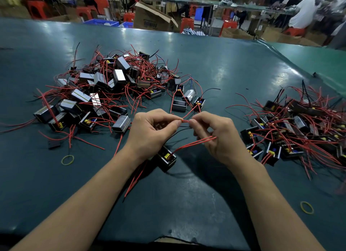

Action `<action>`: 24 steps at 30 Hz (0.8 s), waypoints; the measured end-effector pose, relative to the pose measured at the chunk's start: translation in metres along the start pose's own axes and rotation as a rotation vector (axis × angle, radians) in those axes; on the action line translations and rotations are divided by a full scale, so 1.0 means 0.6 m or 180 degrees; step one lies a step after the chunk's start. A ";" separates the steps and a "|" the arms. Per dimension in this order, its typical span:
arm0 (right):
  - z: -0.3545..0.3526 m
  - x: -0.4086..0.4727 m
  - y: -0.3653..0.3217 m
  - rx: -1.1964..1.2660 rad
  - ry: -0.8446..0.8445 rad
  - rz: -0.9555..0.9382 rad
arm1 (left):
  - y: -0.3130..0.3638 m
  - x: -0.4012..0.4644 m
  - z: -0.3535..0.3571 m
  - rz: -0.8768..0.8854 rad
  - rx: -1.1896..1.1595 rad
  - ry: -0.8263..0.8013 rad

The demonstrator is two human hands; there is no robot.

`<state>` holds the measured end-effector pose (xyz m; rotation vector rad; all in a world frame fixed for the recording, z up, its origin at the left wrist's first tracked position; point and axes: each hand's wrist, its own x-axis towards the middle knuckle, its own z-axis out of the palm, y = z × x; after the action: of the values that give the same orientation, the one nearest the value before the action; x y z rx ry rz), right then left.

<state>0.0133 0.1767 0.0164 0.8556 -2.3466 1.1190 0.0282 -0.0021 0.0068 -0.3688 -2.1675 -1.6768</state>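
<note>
I have my left hand [151,132] and right hand [217,136] both pinching one thin red insulated wire [185,121] at the fingertips. Its small black box-shaped module [167,159] lies just below the pinch, beside my left wrist.

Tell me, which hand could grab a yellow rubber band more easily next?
Probably the left hand: one rubber band lies near its wrist. The other band lies farther from the right hand, back beside the forearm. Both hands pinch red wires.
</note>
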 end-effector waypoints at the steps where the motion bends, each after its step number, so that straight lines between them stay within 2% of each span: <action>1: 0.002 0.000 -0.006 0.0262 -0.0023 0.0285 | 0.001 -0.001 0.000 0.0017 -0.0033 -0.0028; 3: 0.014 0.004 -0.015 0.1250 0.0148 0.1295 | 0.003 -0.003 0.002 0.0104 -0.0028 -0.0052; 5: 0.023 0.014 -0.024 0.2424 0.0226 0.2673 | 0.003 -0.004 0.006 0.0212 0.0046 -0.0007; 6: 0.026 0.018 -0.026 0.2880 0.0243 0.3151 | 0.003 -0.004 0.007 0.0253 0.0124 0.0020; 7: 0.026 0.020 -0.027 0.3060 0.0242 0.3362 | 0.003 -0.004 0.009 0.0278 0.0227 0.0044; 8: 0.028 0.020 -0.027 0.2942 0.0288 0.3277 | 0.001 -0.003 0.010 0.0280 0.0323 0.0069; 9: 0.029 0.015 -0.025 0.2452 0.0383 0.2899 | 0.000 -0.002 0.010 0.0261 0.0385 0.0099; 12: 0.040 -0.005 -0.013 -0.0126 0.0712 0.1016 | -0.005 -0.001 0.011 0.0192 0.0434 0.0175; 13: 0.043 -0.007 -0.011 -0.0537 0.0795 0.0608 | -0.006 0.000 0.011 0.0166 0.0441 0.0200; 15: 0.043 -0.007 -0.009 -0.0792 0.0695 0.0198 | -0.009 0.001 0.010 0.0083 0.0437 0.0288; 18: 0.034 -0.010 -0.002 -0.0900 0.0274 -0.0182 | -0.012 0.003 0.006 -0.0049 0.0390 0.0423; 24: 0.012 -0.003 0.015 -0.0818 0.0201 -0.0286 | -0.010 0.004 0.006 -0.0009 0.0396 0.0324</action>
<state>0.0076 0.1759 0.0061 0.8103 -2.3109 0.7756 0.0228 -0.0005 0.0019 -0.2405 -2.1845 -1.5186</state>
